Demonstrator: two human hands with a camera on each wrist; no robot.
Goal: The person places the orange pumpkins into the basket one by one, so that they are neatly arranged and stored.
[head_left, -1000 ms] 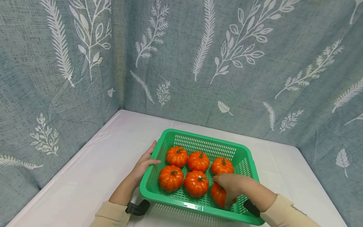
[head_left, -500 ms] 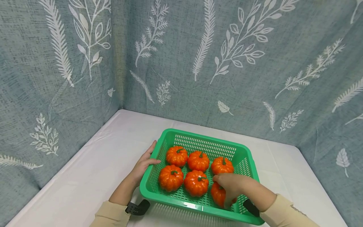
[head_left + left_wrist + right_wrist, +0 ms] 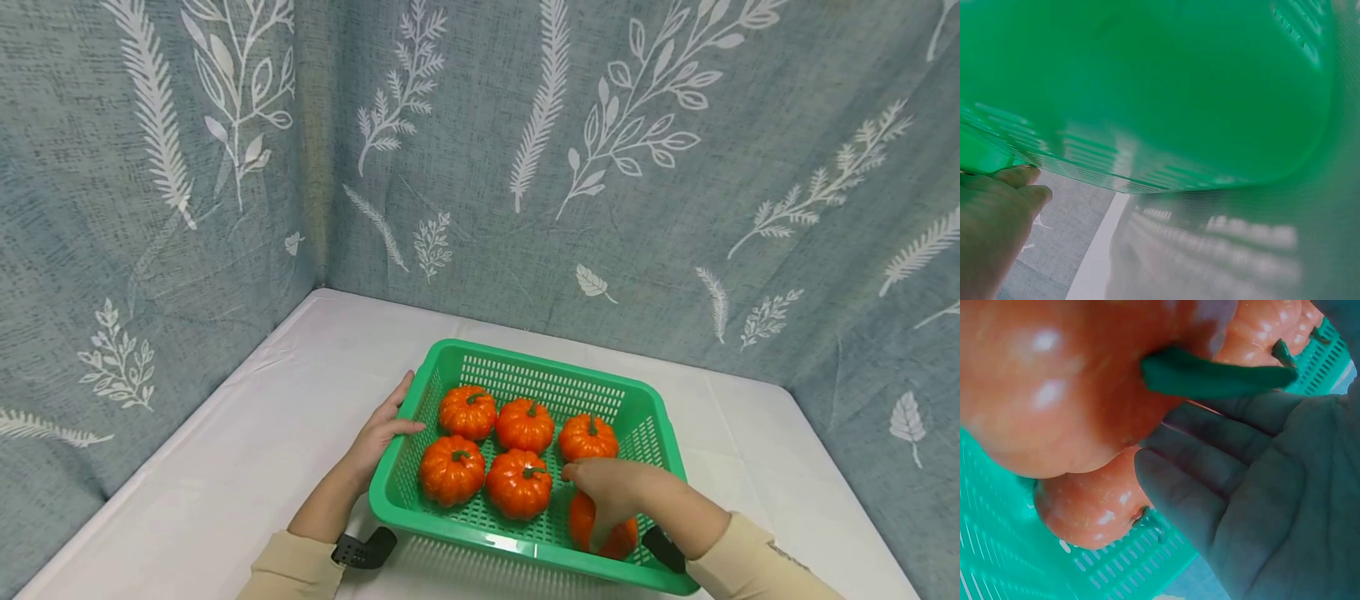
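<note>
In the head view, a green slotted plastic basket (image 3: pixel 525 542) holds several glossy orange pumpkins with green stems. My left hand (image 3: pixel 372 446) grips its left rim, thumb over the edge and fingers along the outside. My right hand (image 3: pixel 611 487) reaches into the front right corner over a pumpkin (image 3: pixel 618 537), which it partly covers. In the right wrist view that pumpkin (image 3: pixel 1066 375) is large and close, its stem (image 3: pixel 1216 376) pointing over the palm, with fairly straight fingers (image 3: pixel 1179 487) beside it. Behind it, another pumpkin (image 3: pixel 1091 506) sits on the basket floor.
The basket stands on a white-covered table (image 3: pixel 247 433). Blue-grey curtains (image 3: pixel 480 167) with white leaf prints rise behind and on both sides. Two pumpkins (image 3: pixel 452 472) (image 3: pixel 519 485) lie in the front row left of my right hand, three (image 3: pixel 588 438) along the back.
The front right pumpkin has shifted a little to the right under my right hand, which has hardly moved. My left hand and the basket stay in place.
</note>
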